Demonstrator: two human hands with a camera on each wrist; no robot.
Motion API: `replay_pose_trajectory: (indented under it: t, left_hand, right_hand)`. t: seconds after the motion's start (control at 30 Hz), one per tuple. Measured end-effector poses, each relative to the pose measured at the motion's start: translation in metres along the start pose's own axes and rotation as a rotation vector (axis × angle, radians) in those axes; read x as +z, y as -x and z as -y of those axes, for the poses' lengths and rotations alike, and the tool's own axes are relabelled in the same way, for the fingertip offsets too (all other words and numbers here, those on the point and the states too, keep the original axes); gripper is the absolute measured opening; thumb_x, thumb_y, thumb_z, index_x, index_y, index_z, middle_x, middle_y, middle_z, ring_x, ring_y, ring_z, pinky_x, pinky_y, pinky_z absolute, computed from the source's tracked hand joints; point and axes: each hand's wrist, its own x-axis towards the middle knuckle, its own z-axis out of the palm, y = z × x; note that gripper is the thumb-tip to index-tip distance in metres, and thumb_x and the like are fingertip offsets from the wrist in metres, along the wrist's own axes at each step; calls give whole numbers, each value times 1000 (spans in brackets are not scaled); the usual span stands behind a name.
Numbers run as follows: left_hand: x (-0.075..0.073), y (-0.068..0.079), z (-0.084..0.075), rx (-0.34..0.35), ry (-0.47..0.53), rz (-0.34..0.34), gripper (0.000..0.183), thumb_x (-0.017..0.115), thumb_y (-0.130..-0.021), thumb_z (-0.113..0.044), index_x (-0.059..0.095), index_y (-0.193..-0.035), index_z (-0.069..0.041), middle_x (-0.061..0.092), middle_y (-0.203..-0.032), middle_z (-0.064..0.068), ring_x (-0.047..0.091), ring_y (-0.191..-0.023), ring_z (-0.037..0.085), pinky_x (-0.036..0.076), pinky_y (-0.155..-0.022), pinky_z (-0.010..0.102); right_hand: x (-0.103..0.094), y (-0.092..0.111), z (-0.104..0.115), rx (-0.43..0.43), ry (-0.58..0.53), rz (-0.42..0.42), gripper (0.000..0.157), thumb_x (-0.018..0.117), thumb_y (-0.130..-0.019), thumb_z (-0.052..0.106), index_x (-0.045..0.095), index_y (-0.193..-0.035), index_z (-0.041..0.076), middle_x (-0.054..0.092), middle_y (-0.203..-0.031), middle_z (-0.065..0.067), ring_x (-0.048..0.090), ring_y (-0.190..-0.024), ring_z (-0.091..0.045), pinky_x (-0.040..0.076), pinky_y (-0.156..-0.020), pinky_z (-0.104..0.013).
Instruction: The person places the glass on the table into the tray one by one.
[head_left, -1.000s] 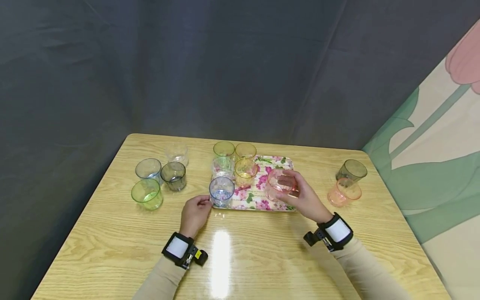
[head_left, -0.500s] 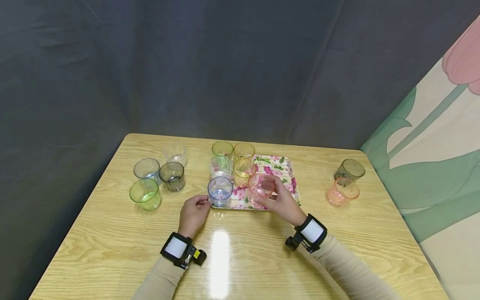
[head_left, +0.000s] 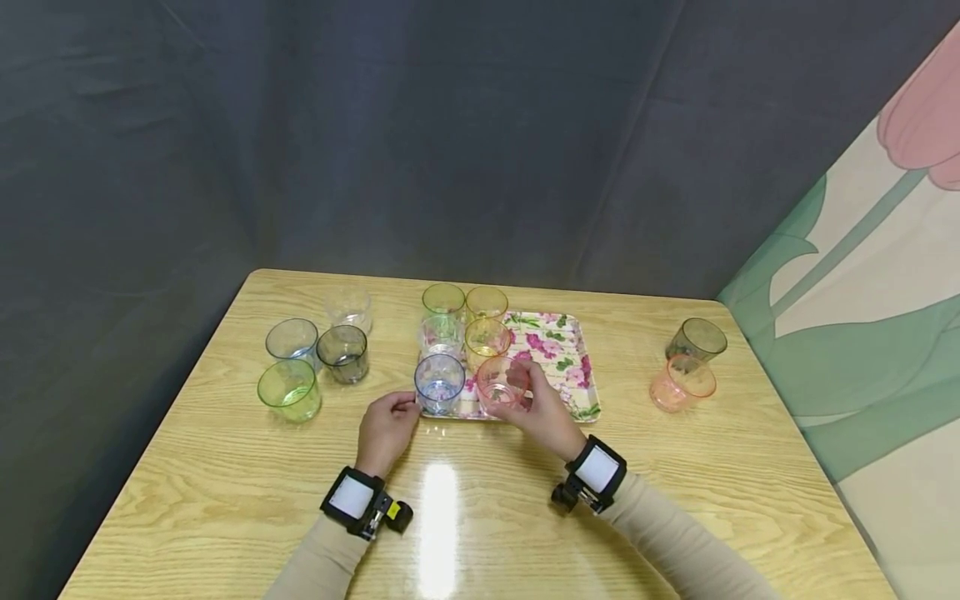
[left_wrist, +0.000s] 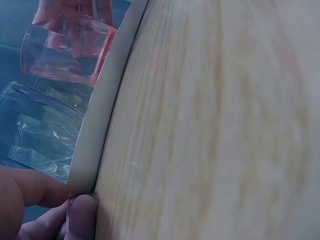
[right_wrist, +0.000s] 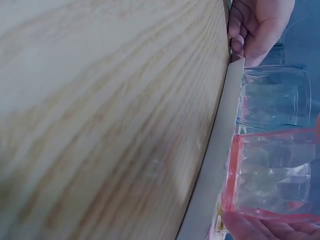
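Note:
My right hand [head_left: 546,417] grips a clear pink cup [head_left: 497,385] by its side, at the front of the floral tray [head_left: 564,354]. It stands upright beside a blue cup [head_left: 439,386] at the tray's front left corner. In the right wrist view the pink cup [right_wrist: 275,175] is low against the tray's pale edge [right_wrist: 215,140], fingers around it. My left hand [head_left: 386,433] holds the tray's front left corner; in the left wrist view, thumb and fingers pinch the tray edge [left_wrist: 102,110]. Behind these cups are a clear cup [head_left: 441,335], two yellow cups and a green cup [head_left: 443,298].
Left of the tray stand a green cup [head_left: 290,392], a dark grey cup [head_left: 344,356], a blue cup [head_left: 292,340] and a clear cup [head_left: 348,308]. A dark cup [head_left: 697,340] and another pink cup [head_left: 681,385] stand at the wooden table's [head_left: 675,475] right side.
My right hand has carried the pink cup leftward across the tray, from its right part to a spot beside the blue cup. The left hand has stayed at the tray corner.

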Motion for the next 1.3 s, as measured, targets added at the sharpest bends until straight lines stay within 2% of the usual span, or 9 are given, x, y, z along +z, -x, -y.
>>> replay_pose_trajectory:
  t: [0.13, 0.37, 0.5, 0.73, 0.87, 1.13, 1.3]
  left_hand:
    - [0, 0, 1, 4, 2, -1, 21, 64, -86, -17, 71, -103, -7, 71, -89, 9, 61, -76, 15, 53, -68, 35]
    - [1, -1, 1, 9, 1, -6, 21, 65, -85, -17, 72, -102, -7, 72, -88, 8, 61, -75, 14, 53, -68, 34]
    - [1, -1, 0, 12, 0, -12, 20, 65, -85, -17, 72, -101, -7, 72, -87, 8, 61, -74, 14, 52, -67, 34]
    - [1, -1, 0, 7, -3, -13, 20, 65, -85, -17, 72, -101, -7, 71, -87, 8, 61, -74, 15, 52, -67, 35]
    - [1, -1, 0, 9, -1, -8, 21, 65, -85, -17, 71, -102, -7, 71, -88, 8, 61, -75, 15, 52, -68, 35]
    - [1, -1, 0, 17, -3, -11, 20, 64, -85, -16, 72, -101, -6, 71, -87, 8, 61, -74, 14, 52, -67, 34]
    - [2, -2, 2, 12, -1, -13, 20, 65, -85, -16, 72, -100, -7, 71, -87, 8, 61, -74, 14, 52, -67, 34]
  right_hand:
    - [3, -1, 0, 2, -1, -14, 77, 78, -76, 26, 33, -135, 3, 50, -128, -25, 48, -117, -29, 50, -90, -54]
    - [2, 4, 38, 19, -49, 29, 74, 73, -79, 7, 28, -134, -12, 44, -129, -37, 43, -119, -42, 49, -91, -56]
    - [5, 2, 37, 3, -31, 41, 72, 73, -79, 4, 28, -132, -14, 45, -126, -37, 45, -117, -43, 50, -87, -56]
    - [13, -6, 6, 8, -34, 36, 75, 76, -77, 14, 30, -133, -4, 48, -127, -30, 45, -119, -37, 47, -92, -59]
    - [15, -8, 0, -2, -9, 29, 76, 77, -77, 18, 30, -133, -2, 51, -127, -27, 47, -120, -32, 48, -93, -56]
    - [16, -8, 4, 19, 7, 31, 74, 76, -78, 15, 29, -133, -4, 50, -129, -27, 46, -121, -31, 47, -95, -54]
    - [13, -3, 25, 30, -28, 53, 73, 73, -79, 7, 27, -133, -9, 47, -130, -34, 44, -122, -40, 43, -96, -59]
